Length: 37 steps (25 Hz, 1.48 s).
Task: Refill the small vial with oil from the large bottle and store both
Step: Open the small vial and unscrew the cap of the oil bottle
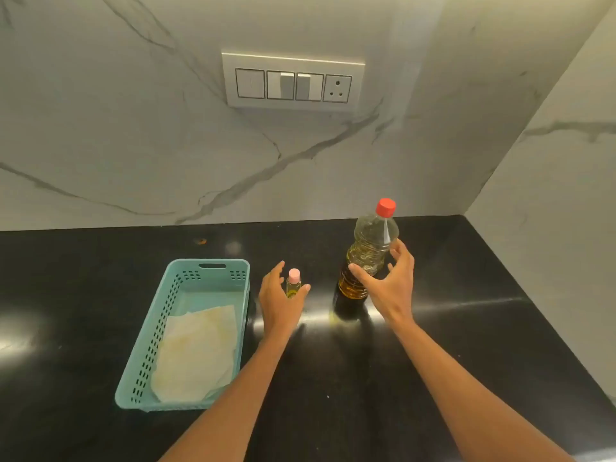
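Upright on the bench, midway across and toward the back edge: small vial (293, 287), pink cap on, a little yellow oil inside. Just to its right and apart from it: large bottle (371, 238), red cap (386, 207) in place, darker oil low down. Left grip (280, 303) spread, thumb on one side of the vial and fingers on the other, likely for steadying or lifting; touching or not, cannot tell. Right grip (391, 283) spread wide at the bottle's middle, thumb across the front, nothing clamped yet, opened to suit the broader body. Toward the left edge: teal basket (213, 278), lined with a stained paper towel (196, 355), probably there for catching drips from stored containers. With both caps on, judged the very start: uncapping first.
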Motion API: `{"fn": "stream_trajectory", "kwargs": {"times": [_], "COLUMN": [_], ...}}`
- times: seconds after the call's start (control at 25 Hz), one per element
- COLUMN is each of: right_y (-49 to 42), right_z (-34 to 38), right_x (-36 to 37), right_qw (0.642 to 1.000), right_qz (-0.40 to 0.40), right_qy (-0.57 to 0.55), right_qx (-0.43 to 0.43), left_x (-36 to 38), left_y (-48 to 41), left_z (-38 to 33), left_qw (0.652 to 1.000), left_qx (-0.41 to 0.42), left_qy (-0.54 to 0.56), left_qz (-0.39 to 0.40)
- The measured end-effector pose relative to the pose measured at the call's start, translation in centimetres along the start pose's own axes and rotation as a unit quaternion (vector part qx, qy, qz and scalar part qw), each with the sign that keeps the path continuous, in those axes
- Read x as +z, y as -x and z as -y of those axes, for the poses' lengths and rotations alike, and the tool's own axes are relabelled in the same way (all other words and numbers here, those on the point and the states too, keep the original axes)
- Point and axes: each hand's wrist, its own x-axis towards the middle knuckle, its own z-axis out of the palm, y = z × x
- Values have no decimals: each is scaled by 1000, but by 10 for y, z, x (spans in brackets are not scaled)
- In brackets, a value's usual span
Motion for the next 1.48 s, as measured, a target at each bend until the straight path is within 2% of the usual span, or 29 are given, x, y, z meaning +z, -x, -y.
{"fn": "stream_trajectory", "kwargs": {"times": [0.24,0.6,1.48], "right_y": [-23,-28,63], "right_z": [-8,-18,-26], "right_x": [13,3,-50], "right_qw": [999,997,992], "right_qz": [32,72,122], "right_qy": [14,-9,2], "right_qx": [42,26,14], "left_x": [10,5,-15], "left_y": [-16,-6,78], "left_z": [14,14,32], "left_qw": [999,999,999], "left_qx": [-29,-24,3], "left_qy": [-11,-27,-11], "left_qz": [-10,8,42]}}
